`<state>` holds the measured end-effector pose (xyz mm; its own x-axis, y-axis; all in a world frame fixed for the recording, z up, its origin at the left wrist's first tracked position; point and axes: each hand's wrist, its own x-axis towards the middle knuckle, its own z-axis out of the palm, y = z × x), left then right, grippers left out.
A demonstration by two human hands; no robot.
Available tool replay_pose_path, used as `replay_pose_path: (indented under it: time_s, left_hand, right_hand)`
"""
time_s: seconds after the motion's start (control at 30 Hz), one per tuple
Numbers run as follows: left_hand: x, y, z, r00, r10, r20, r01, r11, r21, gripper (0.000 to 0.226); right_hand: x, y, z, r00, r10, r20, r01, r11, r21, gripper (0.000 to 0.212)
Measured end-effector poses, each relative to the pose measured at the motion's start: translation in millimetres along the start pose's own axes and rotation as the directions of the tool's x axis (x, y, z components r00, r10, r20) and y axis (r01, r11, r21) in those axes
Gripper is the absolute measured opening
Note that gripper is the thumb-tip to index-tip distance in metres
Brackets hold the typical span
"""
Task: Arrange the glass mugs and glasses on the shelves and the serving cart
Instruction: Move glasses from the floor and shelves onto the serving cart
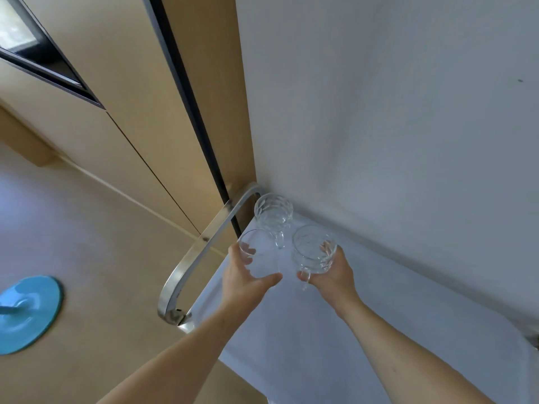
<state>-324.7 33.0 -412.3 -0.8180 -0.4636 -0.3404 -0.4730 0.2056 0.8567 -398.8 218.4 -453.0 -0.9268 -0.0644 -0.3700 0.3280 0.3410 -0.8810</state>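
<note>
My left hand grips a plain clear glass over the far left corner of the white serving cart top. My right hand holds a patterned glass mug from below, its handle pointing toward me. A second patterned glass mug stands on the cart in the far corner, just behind the two held pieces, handle toward me.
A curved metal handle runs along the cart's left end. A white wall stands right behind the cart. Tan cabinet doors are at the left. A blue round mop head lies on the beige floor.
</note>
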Motion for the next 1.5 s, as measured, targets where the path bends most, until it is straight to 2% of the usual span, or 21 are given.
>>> replay_pose_path:
  time_s: [0.1, 0.47, 0.97, 1.1, 1.2, 1.33, 1.5]
  left_hand:
    - [5, -3, 2, 1.0, 0.015, -0.026, -0.015, 1.0, -0.002, 0.078]
    - [20, -16, 1, 0.998, 0.032, -0.06, -0.031, 0.999, 0.017, 0.081]
    - [24, -25, 10, 0.998, 0.051, -0.036, -0.048, 0.997, 0.065, 0.083]
    - [12, -29, 6, 0.997, 0.076, -0.01, -0.075, 0.995, 0.068, 0.083]
    - [-2, -31, -2, 0.994, 0.111, 0.011, -0.111, 0.991, 0.07, 0.081]
    - [-22, -32, -17, 0.981, 0.188, 0.044, -0.191, 0.978, 0.078, 0.08]
    - [-55, -36, -46, 0.953, 0.292, 0.078, -0.297, 0.953, 0.061, 0.079]
  right_hand:
    - [15, 3, 5, 0.997, -0.071, 0.002, 0.071, 0.997, -0.043, 0.082]
    - [48, 12, 13, 0.998, -0.043, -0.046, 0.046, 0.998, 0.046, 0.092]
    - [65, 19, 10, 0.995, -0.098, -0.015, 0.098, 0.995, -0.031, 0.098]
    - [45, 22, 6, 0.998, -0.041, -0.045, 0.039, 0.998, -0.043, 0.101]
    - [23, 26, 1, 0.994, -0.015, -0.105, 0.006, 0.996, -0.091, 0.089]
    - [-16, 22, -2, 0.986, -0.036, -0.165, 0.011, 0.989, -0.149, 0.077]
    - [-86, 9, 3, 0.975, -0.107, -0.197, 0.058, 0.969, -0.238, 0.073]
